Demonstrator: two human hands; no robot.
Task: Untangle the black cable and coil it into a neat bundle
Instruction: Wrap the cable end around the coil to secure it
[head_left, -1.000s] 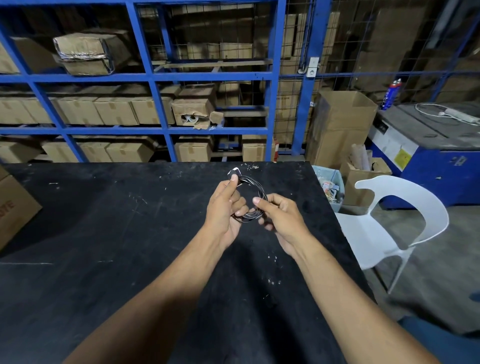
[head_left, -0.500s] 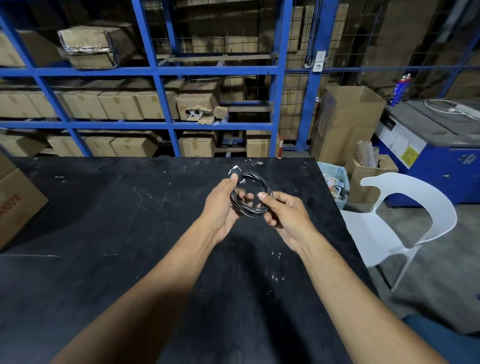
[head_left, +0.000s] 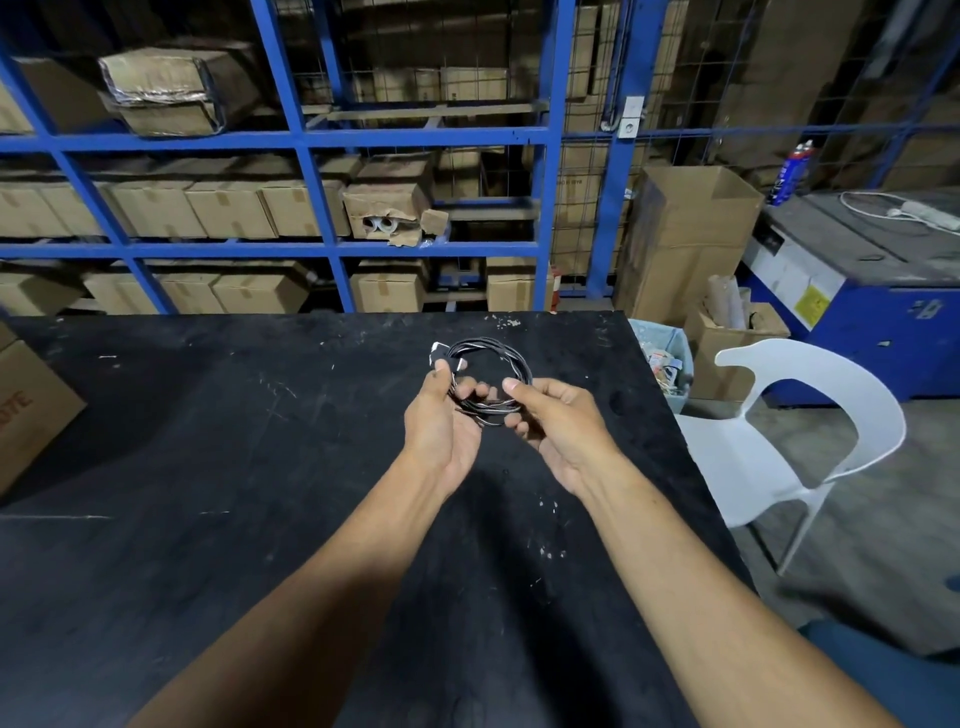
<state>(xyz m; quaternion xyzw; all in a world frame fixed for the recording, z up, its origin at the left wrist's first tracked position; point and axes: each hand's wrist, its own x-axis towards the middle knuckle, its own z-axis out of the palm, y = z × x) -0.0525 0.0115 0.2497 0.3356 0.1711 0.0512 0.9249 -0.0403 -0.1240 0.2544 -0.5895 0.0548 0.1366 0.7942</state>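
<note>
Behind the table's far edge: blue shelving (head_left: 545, 140), full height, stocked with rows of cardboard boxes (head_left: 228, 208); one torn box (head_left: 387, 210) at mid-level, two pale roll ends showing through the tear.

Table (head_left: 208, 467): black top, scuffed, flecked with white marks, filling the lower frame. Brown box (head_left: 31, 410) at the left edge, red lettering partly cut off.

Off the right edge: white plastic chair (head_left: 789, 431), back turned toward the table. Beyond it, blue machine (head_left: 883, 312) with grey top, carrying a white power strip (head_left: 930, 213) and cord. Tall open carton (head_left: 691, 234) and small bin of scraps (head_left: 667, 358) near the far right corner.

Left hand (head_left: 441, 421): raised above the table toward the far edge, right of centre; thumb and fingers closed around the left side of the coil, thumb tip pressing near the white plug end.

Right hand (head_left: 556, 421): just beside the left, palm turned inward, fingers curled, thumb and forefinger pinching the coil's right side.

Black cable (head_left: 511, 358): wound into a roughly round bundle of several loops, held off the table between both hands; white connector (head_left: 435, 349) protruding at upper left; a few strands loose at the lower edge.
</note>
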